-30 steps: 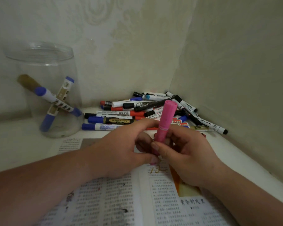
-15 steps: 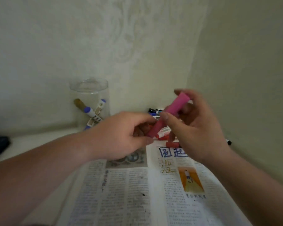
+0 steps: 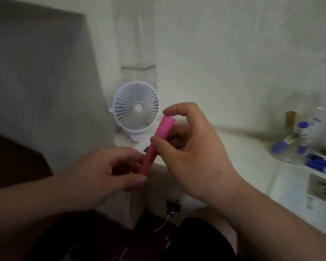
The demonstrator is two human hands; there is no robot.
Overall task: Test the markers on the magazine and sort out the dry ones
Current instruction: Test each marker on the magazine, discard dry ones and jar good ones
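The left hand (image 3: 102, 172) and right hand (image 3: 192, 153) have carried the pink marker (image 3: 156, 146) leftward, off the magazine (image 3: 320, 187).

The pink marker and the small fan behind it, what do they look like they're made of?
The pink marker is probably matte plastic: uniform opaque colour, smooth tube, no glare. The fan is likely moulded white plastic: thin, evenly spaced grille ribs and a round rim. Blur leaves both finishes uncertain.

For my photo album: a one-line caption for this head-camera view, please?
Left hand and right hand hold a pink marker before a small white desk fan.
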